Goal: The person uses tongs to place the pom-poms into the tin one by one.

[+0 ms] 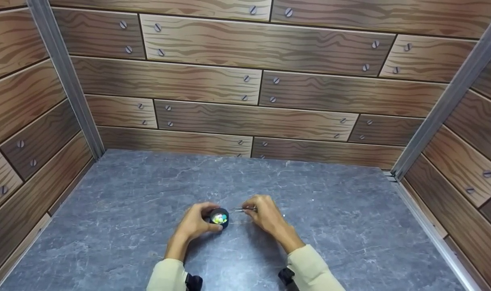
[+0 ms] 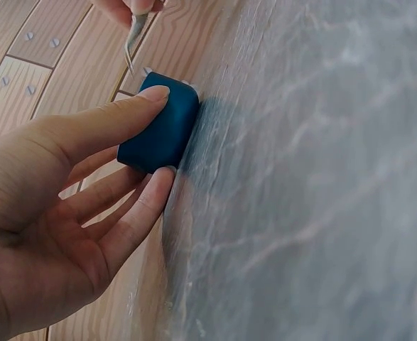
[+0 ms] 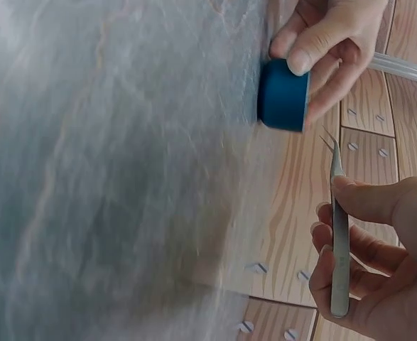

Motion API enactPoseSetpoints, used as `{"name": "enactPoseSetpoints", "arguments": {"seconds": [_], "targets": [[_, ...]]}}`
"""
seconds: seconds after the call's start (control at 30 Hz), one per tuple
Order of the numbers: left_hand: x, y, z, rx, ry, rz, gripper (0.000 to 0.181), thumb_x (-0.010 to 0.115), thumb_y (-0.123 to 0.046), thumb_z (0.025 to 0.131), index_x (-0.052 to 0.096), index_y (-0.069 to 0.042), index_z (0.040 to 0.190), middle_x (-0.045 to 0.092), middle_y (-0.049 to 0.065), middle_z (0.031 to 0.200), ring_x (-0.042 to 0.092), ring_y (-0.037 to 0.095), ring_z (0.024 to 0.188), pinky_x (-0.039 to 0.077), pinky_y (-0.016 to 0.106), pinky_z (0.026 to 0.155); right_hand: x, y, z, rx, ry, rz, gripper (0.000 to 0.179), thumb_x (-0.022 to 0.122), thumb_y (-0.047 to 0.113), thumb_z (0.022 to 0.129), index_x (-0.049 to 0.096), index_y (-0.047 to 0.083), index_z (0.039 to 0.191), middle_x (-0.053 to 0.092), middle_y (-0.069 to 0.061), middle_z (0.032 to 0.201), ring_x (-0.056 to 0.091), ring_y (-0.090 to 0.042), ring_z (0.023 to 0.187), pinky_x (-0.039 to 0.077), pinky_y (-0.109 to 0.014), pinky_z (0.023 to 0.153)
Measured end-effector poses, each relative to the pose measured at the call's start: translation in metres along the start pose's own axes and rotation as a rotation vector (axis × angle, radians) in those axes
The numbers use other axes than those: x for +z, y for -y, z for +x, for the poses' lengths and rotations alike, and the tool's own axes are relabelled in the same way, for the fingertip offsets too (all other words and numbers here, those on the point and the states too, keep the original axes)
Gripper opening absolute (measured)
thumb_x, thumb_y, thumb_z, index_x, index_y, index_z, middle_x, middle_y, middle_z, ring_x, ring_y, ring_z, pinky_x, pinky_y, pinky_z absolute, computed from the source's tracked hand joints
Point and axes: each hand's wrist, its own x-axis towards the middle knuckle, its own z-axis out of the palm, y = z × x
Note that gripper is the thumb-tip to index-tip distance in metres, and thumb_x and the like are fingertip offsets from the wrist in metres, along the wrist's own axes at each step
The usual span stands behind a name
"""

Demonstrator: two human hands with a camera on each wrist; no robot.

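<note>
A small dark blue cup [image 1: 214, 221] stands on the table, with several white, yellow and blue bits [image 1: 220, 218] inside it. My left hand [image 1: 195, 221] grips the cup between thumb and fingers from its left side. In the left wrist view the thumb lies across the blue cup [image 2: 164, 131]. My right hand [image 1: 265, 212] holds metal tweezers [image 3: 341, 249] with fine bent tips. Those tips point toward the cup, a short way to its right, and stand apart from each other with nothing visible between them.
Grey marbled table [image 1: 148, 182] spreads around both hands. A tiny white bit [image 1: 284, 215] lies on it right of my right hand, and another speck [image 1: 312, 199] farther back. Wood-patterned walls [image 1: 213, 113] and metal corner posts [image 1: 435, 101] enclose the back and sides.
</note>
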Motion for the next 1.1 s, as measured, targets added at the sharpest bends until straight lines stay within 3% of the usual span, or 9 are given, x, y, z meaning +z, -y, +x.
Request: {"name": "enactPoseSetpoints", "arguments": {"seconds": [0.17, 0.53, 0.8, 1.1], "targets": [[-0.002, 0.000, 0.000, -0.016, 0.001, 0.004, 0.058, 0.093, -0.006, 0.071, 0.071, -0.003, 0.125, 0.075, 0.017, 0.119, 0.071, 0.032, 0.111, 0.055, 0.051, 0.101, -0.013, -0.010, -0.005, -0.002, -0.062, -0.043, 0.012, 0.077, -0.005, 0.082, 0.080, -0.002, 0.093, 0.078, -0.014, 0.087, 0.073, -0.028, 0.079, 0.061, -0.037, 0.073], [-0.005, 0.000, -0.001, -0.004, 0.004, -0.004, 0.059, 0.092, -0.005, 0.072, 0.070, -0.001, 0.126, 0.075, 0.018, 0.119, 0.070, 0.033, 0.111, 0.055, 0.052, 0.101, -0.034, -0.044, -0.027, 0.090, -0.147, -0.115, 0.010, 0.076, -0.009, 0.080, 0.079, -0.002, 0.086, 0.076, -0.015, 0.082, 0.072, -0.030, 0.077, 0.060, -0.041, 0.073], [-0.005, 0.000, -0.001, -0.009, -0.003, 0.002, 0.059, 0.093, -0.005, 0.071, 0.070, -0.001, 0.126, 0.075, 0.018, 0.119, 0.071, 0.032, 0.110, 0.055, 0.052, 0.101, -0.052, -0.067, -0.047, 0.251, -0.121, -0.167, 0.008, 0.076, -0.005, 0.080, 0.079, 0.002, 0.082, 0.076, -0.010, 0.077, 0.070, -0.025, 0.073, 0.057, -0.046, 0.068], [-0.001, 0.000, 0.000, -0.015, 0.015, 0.006, 0.059, 0.093, -0.006, 0.072, 0.071, -0.003, 0.126, 0.075, 0.015, 0.117, 0.070, 0.029, 0.108, 0.055, 0.051, 0.100, -0.073, -0.092, -0.069, 0.426, -0.083, -0.236, 0.010, 0.074, -0.001, 0.081, 0.079, 0.005, 0.087, 0.079, -0.012, 0.086, 0.074, -0.038, 0.086, 0.058, -0.055, 0.075]]}}
